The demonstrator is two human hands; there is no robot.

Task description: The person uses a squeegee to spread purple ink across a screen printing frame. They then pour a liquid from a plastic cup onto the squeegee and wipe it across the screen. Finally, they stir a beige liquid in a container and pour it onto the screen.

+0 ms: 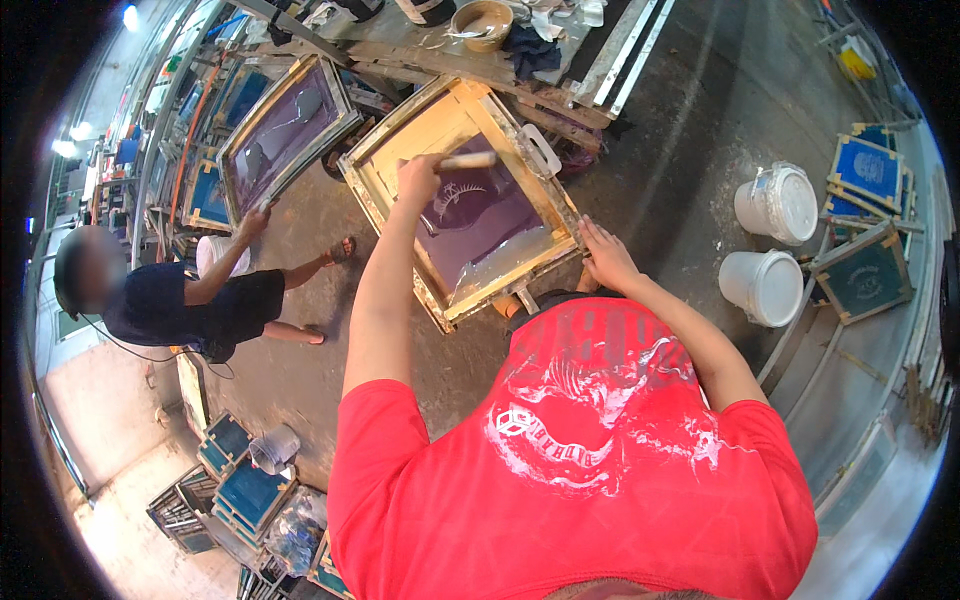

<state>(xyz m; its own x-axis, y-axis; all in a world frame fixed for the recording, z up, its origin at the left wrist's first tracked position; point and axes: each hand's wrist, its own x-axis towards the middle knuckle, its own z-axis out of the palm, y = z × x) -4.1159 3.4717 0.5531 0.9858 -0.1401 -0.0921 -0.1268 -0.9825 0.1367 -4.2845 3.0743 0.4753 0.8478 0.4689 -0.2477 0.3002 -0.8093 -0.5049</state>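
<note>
Red shirt: worn, nearest the camera.
Right hand: fingers spread on wooden screen frame at 4 o'clock, steadying it.
Left hand: fingers closed around scraper handle, pressed onto purple mesh.

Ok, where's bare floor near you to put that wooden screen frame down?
Bare concrete lies right of the yellow wooden screen frame, between it and the two white plastic buckets. A smaller patch lies left, toward the crouching person in dark clothes. Crowded: the cluttered bench above and stacked blue screens far right.
</note>
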